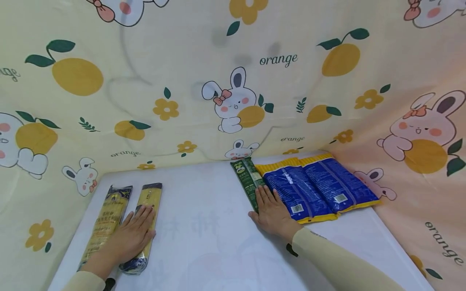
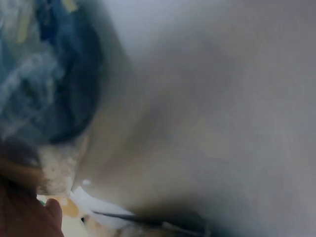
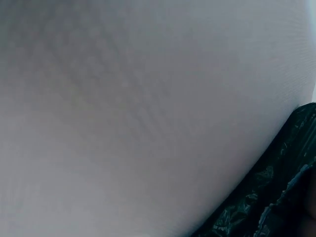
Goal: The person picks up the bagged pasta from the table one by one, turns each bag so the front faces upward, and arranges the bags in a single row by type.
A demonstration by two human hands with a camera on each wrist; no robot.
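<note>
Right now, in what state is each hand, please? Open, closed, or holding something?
Left hand: open, resting flat on the yellow noodle packet.
Right hand: open, fingers straight, lying on the green packet and the blue packets.

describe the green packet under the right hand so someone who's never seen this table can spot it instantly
Start at the white table, then go to its far right corner, where two wide blue packets with yellow edges lie side by side. The green packet lies along their left edge, with the right hand flat across its near end. It is the only dark green pack, and far narrower than the blue ones.
</note>
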